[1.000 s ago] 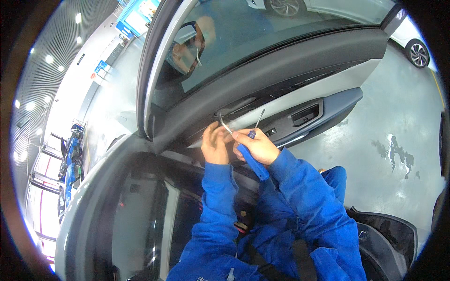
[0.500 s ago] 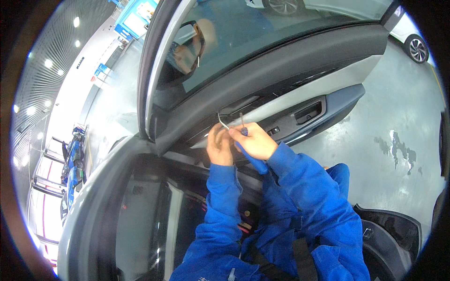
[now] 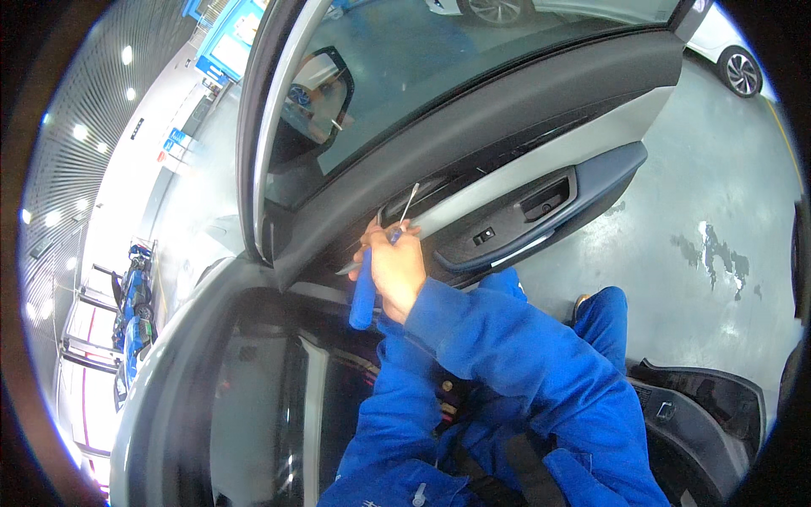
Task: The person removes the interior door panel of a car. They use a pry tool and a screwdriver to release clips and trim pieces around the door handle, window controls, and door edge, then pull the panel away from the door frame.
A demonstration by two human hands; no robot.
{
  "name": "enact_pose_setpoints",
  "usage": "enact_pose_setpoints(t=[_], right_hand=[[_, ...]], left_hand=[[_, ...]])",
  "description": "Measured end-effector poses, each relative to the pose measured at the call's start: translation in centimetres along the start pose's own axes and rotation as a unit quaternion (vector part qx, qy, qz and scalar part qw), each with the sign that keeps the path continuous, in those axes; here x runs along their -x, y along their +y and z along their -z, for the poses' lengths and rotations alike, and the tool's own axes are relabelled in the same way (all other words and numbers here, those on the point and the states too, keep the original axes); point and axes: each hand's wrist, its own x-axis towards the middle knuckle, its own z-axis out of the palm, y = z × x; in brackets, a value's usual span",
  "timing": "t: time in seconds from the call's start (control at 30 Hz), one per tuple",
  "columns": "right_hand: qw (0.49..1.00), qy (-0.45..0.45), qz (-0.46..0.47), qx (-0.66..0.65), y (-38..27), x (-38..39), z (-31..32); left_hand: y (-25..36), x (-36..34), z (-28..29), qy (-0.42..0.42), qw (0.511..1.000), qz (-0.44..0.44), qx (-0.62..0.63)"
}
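My right hand [image 3: 397,269] is wrapped round a blue-handled screwdriver [image 3: 363,294]. Its thin metal shaft slants up and to the right, with the tip over the inner door panel [image 3: 507,190]. Behind it sits my left hand [image 3: 361,250], mostly covered, with curled fingers close to the screwdriver. Whatever those fingers hold is hidden. Both hands are at the front end of the pale trim strip [image 3: 528,173], near the dark inner door handle [image 3: 435,184].
The open car door carries a window [image 3: 439,63], a side mirror [image 3: 317,89] outside it, and an armrest [image 3: 604,182] with a switch [image 3: 484,236]. A black trim piece [image 3: 710,397] lies at lower right. A white car [image 3: 718,38] stands beyond on the grey floor.
My right hand has moved left and across my left hand. The screwdriver has swung, its handle now pointing down-left. The bent silver piece at my left fingers is no longer plainly visible.
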Motion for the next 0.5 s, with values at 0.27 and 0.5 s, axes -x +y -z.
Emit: enact_pose_setpoints(t=[0.27, 0.5], right_hand=[[0.984, -0.138, -0.077, 0.085, -3.8, 2.5, 5.3], [0.982, -0.124, -0.066, 0.124, -6.8, 7.2, 13.8]], left_hand=[[0.3, -2.1, -0.8, -0.058, 0.993, -0.075, -0.075], [-3.0, -2.0, 2.1, 0.085, 0.899, -0.358, -0.237]])
